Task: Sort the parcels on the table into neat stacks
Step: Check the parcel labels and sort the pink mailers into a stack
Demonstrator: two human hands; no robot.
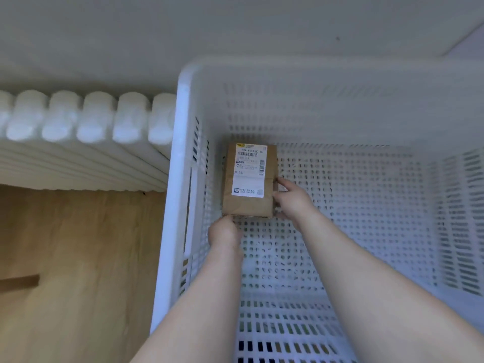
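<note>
Parcel [248, 179] flat on crate [172, 195] floor, tucked into far left corner, long side along left wall. Gripped from two sides: right hand [290, 200] closed on right edge, fingers curled round the side; left hand [225, 231] at near left corner, fingers curled onto near edge, tips hidden under knuckles. Both forearms reaching in over near wall. Brown paper wrap on parcel, slightly creased, rectangular. White label [250, 170] over most of top face, barcode at far end, logo at near end, small print too blurred to read. Left of crate: white radiator [86, 119], wood floor [65, 258].
</note>
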